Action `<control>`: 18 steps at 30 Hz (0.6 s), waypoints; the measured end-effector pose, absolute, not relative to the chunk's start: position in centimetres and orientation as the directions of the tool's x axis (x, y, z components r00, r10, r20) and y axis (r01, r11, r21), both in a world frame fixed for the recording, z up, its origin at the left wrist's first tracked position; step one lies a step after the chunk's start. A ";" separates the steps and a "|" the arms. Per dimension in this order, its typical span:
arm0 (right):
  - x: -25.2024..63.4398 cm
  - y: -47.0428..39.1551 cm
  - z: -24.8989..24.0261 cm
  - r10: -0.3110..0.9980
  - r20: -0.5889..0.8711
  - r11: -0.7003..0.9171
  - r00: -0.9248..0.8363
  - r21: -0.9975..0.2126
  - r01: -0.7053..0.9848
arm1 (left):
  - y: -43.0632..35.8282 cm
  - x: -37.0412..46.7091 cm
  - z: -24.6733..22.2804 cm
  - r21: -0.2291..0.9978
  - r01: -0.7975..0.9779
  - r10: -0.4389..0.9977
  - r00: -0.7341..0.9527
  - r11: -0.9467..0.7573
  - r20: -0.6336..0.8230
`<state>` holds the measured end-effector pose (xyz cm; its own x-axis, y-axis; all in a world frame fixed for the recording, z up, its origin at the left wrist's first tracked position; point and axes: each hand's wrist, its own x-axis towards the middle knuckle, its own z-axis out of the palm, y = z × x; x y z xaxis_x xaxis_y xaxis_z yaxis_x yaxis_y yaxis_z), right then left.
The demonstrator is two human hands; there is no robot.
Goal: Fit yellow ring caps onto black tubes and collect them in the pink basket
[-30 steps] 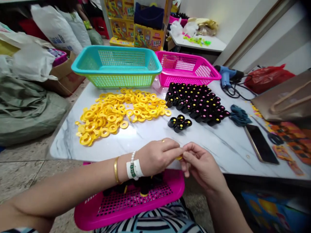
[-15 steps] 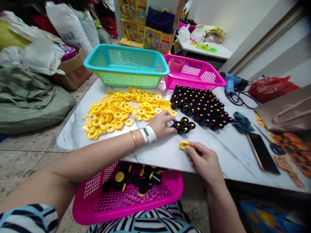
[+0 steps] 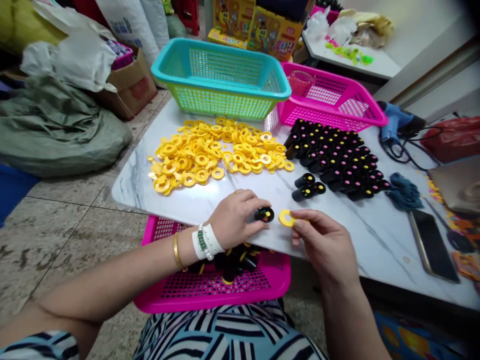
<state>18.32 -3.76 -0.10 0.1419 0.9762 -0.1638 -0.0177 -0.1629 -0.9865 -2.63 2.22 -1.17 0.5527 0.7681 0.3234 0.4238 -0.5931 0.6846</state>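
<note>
Near the table's front edge, my left hand (image 3: 236, 217) grips a small black cylinder (image 3: 264, 215) with a yellow dot at its end. Just to its right, my right hand (image 3: 324, 240) pinches a yellow ring (image 3: 286, 218) by its edge; ring and cylinder are apart. Behind my right hand lie 3 loose black cylinders (image 3: 308, 192). Beyond them stand many black cylinders (image 3: 337, 160) with pink or yellow dots in a packed group. A heap of yellow rings (image 3: 200, 159) spreads over the table's left half.
A pink basket (image 3: 277, 295) on my lap holds black cylinders with yellow ends. A blue-and-green basket (image 3: 221, 97) and another pink basket (image 3: 369, 120) stand at the back. At right are a heat gun (image 3: 397, 122), a blue cloth (image 3: 405, 192) and a phone (image 3: 433, 245).
My left hand has taken one black cylinder from the small group and brought it toward the front edge. My right hand still holds the yellow ring. The view has shifted.
</note>
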 end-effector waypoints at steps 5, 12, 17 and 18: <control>15.8 -2.0 0.5 0.973 -0.231 -0.232 0.021 -0.971 0.051 | 2.4 -2.4 -1.7 0.682 0.445 0.782 0.539 -0.580 0.313; 15.5 -0.8 0.5 0.936 -0.347 -0.343 0.064 -0.937 -0.066 | 2.4 -2.6 -1.7 0.643 0.470 0.761 0.579 -0.605 0.292; 15.6 -1.1 0.4 0.941 -0.324 -0.319 0.095 -0.946 -0.063 | 2.3 -2.5 -1.8 0.624 0.482 0.757 0.583 -0.615 0.295; 15.7 -1.1 0.4 0.941 -0.328 -0.325 0.089 -0.945 -0.043 | 2.3 -2.5 -1.8 0.624 0.484 0.757 0.584 -0.614 0.291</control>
